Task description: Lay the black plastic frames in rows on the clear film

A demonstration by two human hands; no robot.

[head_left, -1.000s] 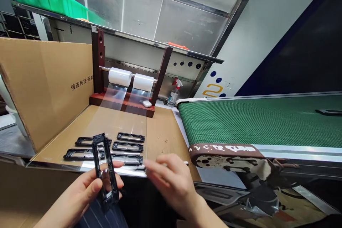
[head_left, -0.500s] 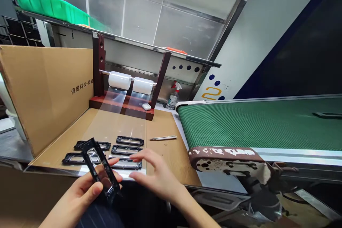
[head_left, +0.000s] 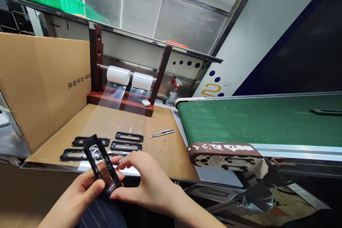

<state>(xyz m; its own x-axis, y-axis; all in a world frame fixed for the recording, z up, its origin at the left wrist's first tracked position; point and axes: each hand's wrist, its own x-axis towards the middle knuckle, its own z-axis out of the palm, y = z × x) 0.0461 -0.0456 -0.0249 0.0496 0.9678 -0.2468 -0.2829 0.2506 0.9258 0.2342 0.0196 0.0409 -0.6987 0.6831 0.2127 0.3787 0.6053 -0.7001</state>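
Observation:
My left hand [head_left: 80, 194] grips a black rectangular plastic frame [head_left: 100, 162], held tilted above the near edge of the cardboard work surface [head_left: 162, 156]. My right hand [head_left: 145, 183] has come in from the right and pinches the frame's lower end with fingertips. Several more black frames [head_left: 125, 145] lie in rows on clear film [head_left: 117, 123] spread over the cardboard. A thin knife [head_left: 161, 133] lies on the cardboard to the right of the film.
Two white film rolls [head_left: 129, 77] hang on a dark red wooden stand [head_left: 120, 105] at the back. An upright cardboard wall [head_left: 40, 82] stands left. A green conveyor belt [head_left: 253, 121] runs at right. A spray bottle [head_left: 172, 94] stands behind it.
My right hand put the thin knife down on the cardboard, then moved left and closed its fingertips on the lower end of the frame. The frame stayed in my left hand, tilting slightly.

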